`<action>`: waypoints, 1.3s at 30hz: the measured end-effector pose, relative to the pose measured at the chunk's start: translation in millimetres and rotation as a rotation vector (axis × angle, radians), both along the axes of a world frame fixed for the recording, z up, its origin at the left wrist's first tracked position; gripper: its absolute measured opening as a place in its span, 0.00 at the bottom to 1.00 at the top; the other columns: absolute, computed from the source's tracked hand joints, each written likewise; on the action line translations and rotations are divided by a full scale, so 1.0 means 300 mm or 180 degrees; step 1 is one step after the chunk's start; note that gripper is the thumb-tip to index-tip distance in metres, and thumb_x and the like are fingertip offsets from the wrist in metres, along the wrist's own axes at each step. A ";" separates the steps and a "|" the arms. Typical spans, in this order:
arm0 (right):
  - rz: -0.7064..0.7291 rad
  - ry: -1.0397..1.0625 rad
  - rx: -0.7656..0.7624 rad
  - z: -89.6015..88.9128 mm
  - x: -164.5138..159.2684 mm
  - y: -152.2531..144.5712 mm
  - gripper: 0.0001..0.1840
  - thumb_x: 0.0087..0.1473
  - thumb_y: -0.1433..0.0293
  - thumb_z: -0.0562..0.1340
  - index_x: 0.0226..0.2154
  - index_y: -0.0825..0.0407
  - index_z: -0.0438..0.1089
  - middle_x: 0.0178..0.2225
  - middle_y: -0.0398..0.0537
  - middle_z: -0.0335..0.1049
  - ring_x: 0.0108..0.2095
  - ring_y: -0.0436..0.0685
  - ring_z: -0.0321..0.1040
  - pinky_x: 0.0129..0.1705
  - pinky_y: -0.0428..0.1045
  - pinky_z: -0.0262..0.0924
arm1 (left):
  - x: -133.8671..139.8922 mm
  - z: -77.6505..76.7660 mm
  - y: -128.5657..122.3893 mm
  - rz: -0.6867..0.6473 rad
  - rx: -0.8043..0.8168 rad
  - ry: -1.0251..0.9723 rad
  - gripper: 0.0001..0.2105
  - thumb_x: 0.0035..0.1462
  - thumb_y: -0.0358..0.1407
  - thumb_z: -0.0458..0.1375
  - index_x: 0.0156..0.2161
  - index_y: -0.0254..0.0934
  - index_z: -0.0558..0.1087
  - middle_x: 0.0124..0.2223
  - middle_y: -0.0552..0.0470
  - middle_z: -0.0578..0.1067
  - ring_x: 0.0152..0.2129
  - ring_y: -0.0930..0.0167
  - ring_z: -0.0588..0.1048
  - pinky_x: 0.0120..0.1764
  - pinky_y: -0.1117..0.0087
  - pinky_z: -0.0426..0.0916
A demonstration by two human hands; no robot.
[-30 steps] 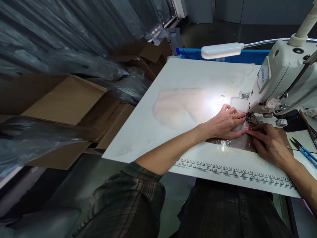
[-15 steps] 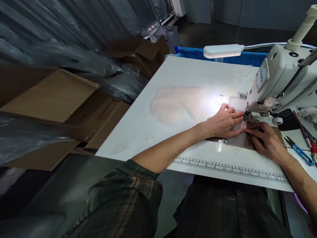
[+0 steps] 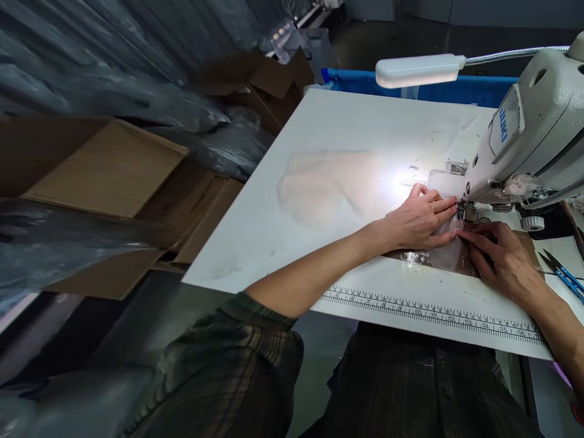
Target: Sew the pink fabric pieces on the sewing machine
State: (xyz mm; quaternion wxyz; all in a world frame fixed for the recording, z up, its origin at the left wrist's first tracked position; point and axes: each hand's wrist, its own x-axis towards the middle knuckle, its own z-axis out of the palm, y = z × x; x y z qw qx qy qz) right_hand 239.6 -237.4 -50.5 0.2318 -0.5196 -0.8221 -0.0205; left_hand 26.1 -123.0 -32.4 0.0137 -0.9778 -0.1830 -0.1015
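Note:
A piece of sheer, whitish fabric (image 3: 446, 254) lies under the needle area of a white sewing machine (image 3: 524, 137). My left hand (image 3: 422, 219) rests flat on it, fingers spread toward the presser foot (image 3: 462, 210). From the other side, my right hand (image 3: 502, 255) has its fingers bent together, with the tips at the fabric's near edge, just in front of the foot. Part of the fabric is hidden beneath my left hand. Around the work, a shiny brown patch (image 3: 413, 258) shows on the tabletop.
Blue-handled thread snips (image 3: 566, 277) lie to the right of my right hand. A printed ruler (image 3: 429, 313) runs along the near edge of the white table (image 3: 255, 243). A lamp (image 3: 417, 71) hangs over the back; open cardboard boxes (image 3: 107, 173) stand at left.
The view has shifted, so the machine sits farther right and looks larger. Both hands stay by the presser foot, with little visible change in their pose.

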 end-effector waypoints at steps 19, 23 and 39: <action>0.0002 0.0055 -0.0134 0.000 0.013 0.003 0.20 0.66 0.67 0.53 0.55 0.49 0.74 0.44 0.59 0.67 0.38 0.61 0.69 0.39 0.57 0.71 | 0.016 -0.031 0.027 0.0323 -0.0481 -0.0367 0.20 0.69 0.47 0.48 0.55 0.36 0.71 0.58 0.41 0.73 0.53 0.57 0.68 0.52 0.54 0.59; -0.0051 0.0104 -0.0132 -0.010 0.011 0.001 0.20 0.66 0.67 0.54 0.55 0.49 0.74 0.44 0.58 0.67 0.41 0.62 0.69 0.41 0.57 0.71 | 0.005 -0.013 0.065 0.0315 -0.0398 -0.0392 0.17 0.69 0.46 0.51 0.54 0.38 0.71 0.56 0.42 0.74 0.49 0.60 0.70 0.54 0.52 0.59; 0.0066 0.0378 -0.0563 0.036 0.014 0.014 0.19 0.63 0.68 0.55 0.51 0.48 0.77 0.44 0.58 0.71 0.43 0.61 0.72 0.48 0.58 0.71 | -0.073 -0.013 -0.005 -0.0783 -0.0684 -0.0814 0.13 0.65 0.42 0.56 0.44 0.37 0.79 0.46 0.44 0.80 0.40 0.66 0.78 0.41 0.62 0.70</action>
